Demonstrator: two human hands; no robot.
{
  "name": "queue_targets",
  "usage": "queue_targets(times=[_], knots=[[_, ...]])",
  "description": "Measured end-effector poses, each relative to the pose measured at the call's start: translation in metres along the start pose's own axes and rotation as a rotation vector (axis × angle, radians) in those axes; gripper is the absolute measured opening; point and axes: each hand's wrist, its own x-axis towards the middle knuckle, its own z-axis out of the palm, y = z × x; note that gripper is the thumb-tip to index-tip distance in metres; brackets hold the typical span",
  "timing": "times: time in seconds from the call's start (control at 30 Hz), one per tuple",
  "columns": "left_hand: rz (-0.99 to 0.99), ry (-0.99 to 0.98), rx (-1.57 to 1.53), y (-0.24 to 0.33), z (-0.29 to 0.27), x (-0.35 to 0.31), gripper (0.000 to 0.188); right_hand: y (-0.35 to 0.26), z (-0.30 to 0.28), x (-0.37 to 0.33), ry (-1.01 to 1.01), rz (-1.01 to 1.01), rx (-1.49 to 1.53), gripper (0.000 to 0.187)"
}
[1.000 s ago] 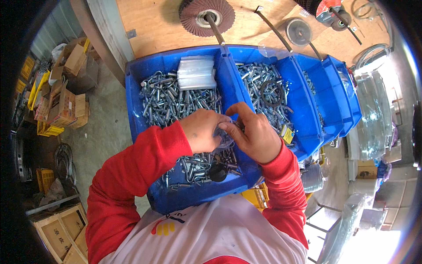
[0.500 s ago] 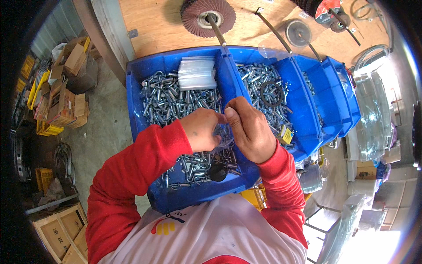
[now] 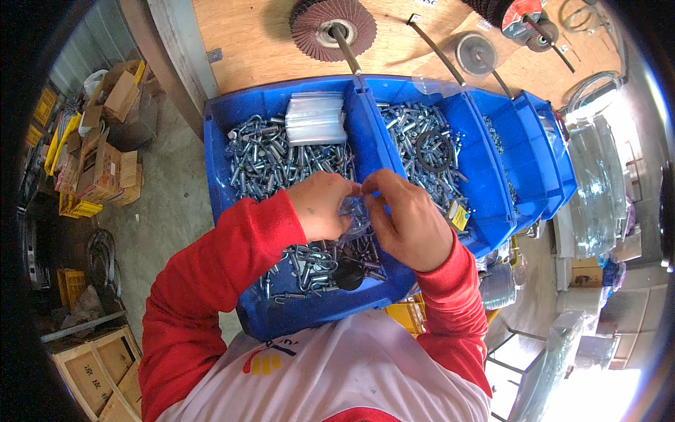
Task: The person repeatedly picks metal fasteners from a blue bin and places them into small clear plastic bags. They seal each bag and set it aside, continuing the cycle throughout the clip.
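Both my hands meet over the front of a blue parts bin [image 3: 281, 313] filled with metal bolts and hooks [image 3: 271, 158]. My left hand [image 3: 320, 205] is closed around a small clear plastic bag [image 3: 357, 214], which hangs beneath the fingers. At its top edge, the thumb and fingers of my right hand [image 3: 408, 219] are pinched close to my left fingertips, apparently on the bag's mouth; the exact contact is hidden. A stack of flat clear plastic bags [image 3: 315, 118] lies on the bolts at the back. Below my hands, a round black piece [image 3: 349, 274] rests among the hooks.
More blue bins [image 3: 450, 211] run off to the right, one with bolts, a black ring [image 3: 434, 151] and a yellow box [image 3: 458, 216]. Above, abrasive discs [image 3: 333, 31] hang on rods from a wooden board [image 3: 246, 42]. Cardboard boxes [image 3: 105, 162] stand on the floor at left.
My right hand has turned and its fingers have shifted at the bag's top, the thumb now lower and a gap showing inside the grip. My left hand stays nearly in place.
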Motion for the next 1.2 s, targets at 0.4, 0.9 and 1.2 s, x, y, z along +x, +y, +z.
queue_targets(times=[0.4,0.9,1.2], knots=[[0.336,0.085,0.269,0.02,-0.038,-0.035,0.018,0.012,-0.005,-0.041,0.123,-0.136,-0.334,0.01],[0.486,0.43,-0.059,0.095,-0.065,-0.046,0.027,-0.018,-0.027,-0.057,0.736,0.041,0.629,0.024],[0.501,0.336,0.142,0.134,-0.049,-0.022,0.013,-0.031,-0.03,-0.058,0.715,-0.226,0.531,0.036]])
